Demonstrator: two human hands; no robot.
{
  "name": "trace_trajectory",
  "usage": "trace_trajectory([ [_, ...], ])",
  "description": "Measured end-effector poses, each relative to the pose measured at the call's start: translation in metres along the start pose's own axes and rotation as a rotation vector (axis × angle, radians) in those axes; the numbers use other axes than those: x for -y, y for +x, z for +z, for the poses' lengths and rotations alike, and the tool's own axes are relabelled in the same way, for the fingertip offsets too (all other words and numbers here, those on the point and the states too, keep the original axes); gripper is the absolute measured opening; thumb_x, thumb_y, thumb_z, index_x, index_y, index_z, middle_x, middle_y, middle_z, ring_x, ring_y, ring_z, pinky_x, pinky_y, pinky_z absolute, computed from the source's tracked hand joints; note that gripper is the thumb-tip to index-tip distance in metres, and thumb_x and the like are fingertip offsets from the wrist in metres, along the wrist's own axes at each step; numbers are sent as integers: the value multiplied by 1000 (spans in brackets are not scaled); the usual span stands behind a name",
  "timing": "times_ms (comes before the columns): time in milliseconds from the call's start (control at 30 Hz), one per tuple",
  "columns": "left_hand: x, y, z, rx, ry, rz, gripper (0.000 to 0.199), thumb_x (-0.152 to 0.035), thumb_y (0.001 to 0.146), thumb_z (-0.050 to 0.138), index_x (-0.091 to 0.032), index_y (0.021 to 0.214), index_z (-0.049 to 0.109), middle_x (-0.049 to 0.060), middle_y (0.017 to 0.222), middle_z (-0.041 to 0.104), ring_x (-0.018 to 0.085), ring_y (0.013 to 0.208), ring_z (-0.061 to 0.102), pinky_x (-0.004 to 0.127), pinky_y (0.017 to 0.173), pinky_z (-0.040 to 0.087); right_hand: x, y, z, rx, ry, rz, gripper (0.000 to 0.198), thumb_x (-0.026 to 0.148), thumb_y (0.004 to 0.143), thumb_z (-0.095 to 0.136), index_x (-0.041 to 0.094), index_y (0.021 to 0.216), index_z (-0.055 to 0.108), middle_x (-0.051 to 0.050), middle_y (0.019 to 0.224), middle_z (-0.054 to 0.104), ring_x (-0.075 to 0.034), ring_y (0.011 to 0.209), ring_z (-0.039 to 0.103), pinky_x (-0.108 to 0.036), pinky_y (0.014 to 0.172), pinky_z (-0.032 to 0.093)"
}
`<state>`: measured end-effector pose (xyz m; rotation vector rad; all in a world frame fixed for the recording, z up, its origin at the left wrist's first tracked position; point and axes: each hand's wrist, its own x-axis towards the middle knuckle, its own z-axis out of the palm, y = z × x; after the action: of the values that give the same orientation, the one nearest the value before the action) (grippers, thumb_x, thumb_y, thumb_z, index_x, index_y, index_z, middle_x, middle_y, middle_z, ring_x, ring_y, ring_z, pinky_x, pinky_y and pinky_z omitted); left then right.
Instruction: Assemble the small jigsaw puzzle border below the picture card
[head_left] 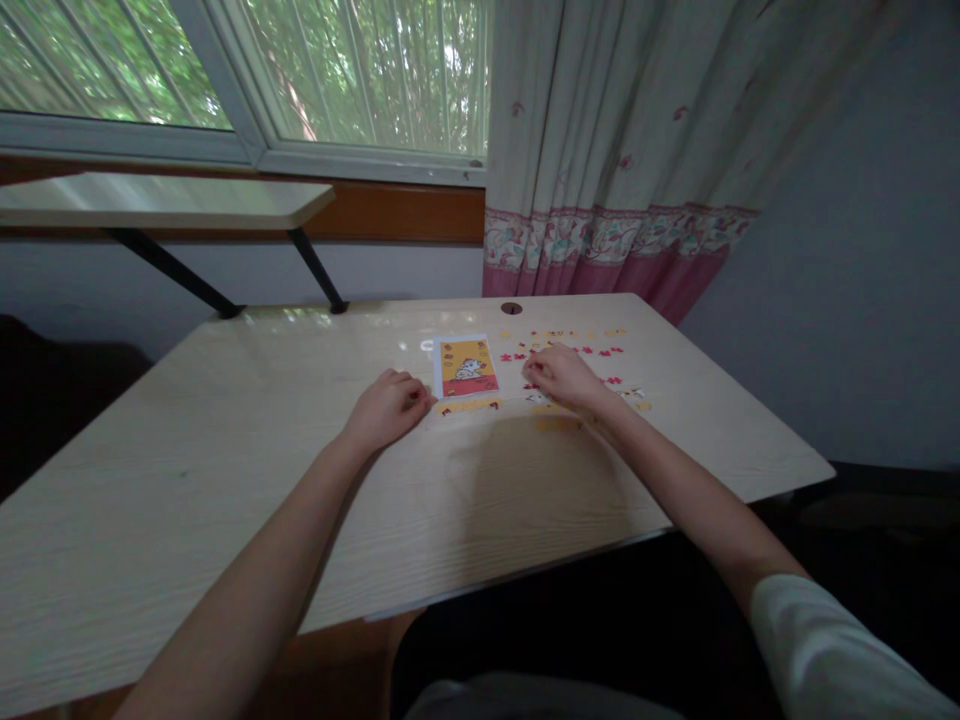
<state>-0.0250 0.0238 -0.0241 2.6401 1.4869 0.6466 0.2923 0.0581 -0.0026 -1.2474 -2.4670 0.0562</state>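
My left hand [388, 410] rests on the table with its fingers curled together, beside the left end of a row of yellow jigsaw pieces [471, 406]. What its fingertips hold, if anything, is too small to make out. Just above that row lies a picture card [466, 368] showing a white animal on yellow and red. To the card's right, my right hand [564, 376] is closed in a pinch among loose red jigsaw pieces [611, 351]; its fingertips hide whatever is between them. More yellow pieces [555, 425] lie below my right wrist.
The pale wooden table [225, 480] has a round cable hole [511, 309] near its back edge. A raised shelf [165, 200] on dark metal legs stands at the back left. Behind are a window [367, 70] and a patterned curtain [600, 150].
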Motion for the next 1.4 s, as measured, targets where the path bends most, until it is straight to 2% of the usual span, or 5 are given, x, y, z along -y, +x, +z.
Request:
trace_trajectory([
  [200,1,0,0,-9,19,-38,29,-39,86,48,-18,71,61,8,71,61,23,76,52,35,69,42,-65,41,-11,38,-61,304,25,18,83,50,15,94,73,-10,89,73,-19,81,64,-27,73,43],
  [367,4,0,1,-33,23,-38,31,-39,86,46,-18,68,59,8,72,62,22,75,52,35,71,42,-87,75,-5,205,-139,346,27,16,80,57,14,103,71,-12,99,71,-19,85,64,-25,76,45],
  [867,0,-1,-1,-46,14,-57,30,-38,86,47,-18,68,59,8,72,61,22,77,52,34,71,42,-90,103,4,376,-55,453,16,17,72,69,12,86,74,-9,85,73,-15,72,63,-22,65,44],
  [1133,0,-2,0,-58,-4,-44,30,-38,87,47,-18,69,60,8,73,61,23,78,51,34,71,42,-90,98,2,296,136,501,7,14,66,72,12,71,68,-3,62,65,-11,56,55,-22,58,40],
  [1400,3,-2,2,-47,-15,-9,27,-36,87,48,-18,69,59,6,71,60,21,75,51,34,71,41,-75,87,10,154,421,532,13,20,74,68,13,80,58,2,55,55,-5,43,42,-20,44,34],
])
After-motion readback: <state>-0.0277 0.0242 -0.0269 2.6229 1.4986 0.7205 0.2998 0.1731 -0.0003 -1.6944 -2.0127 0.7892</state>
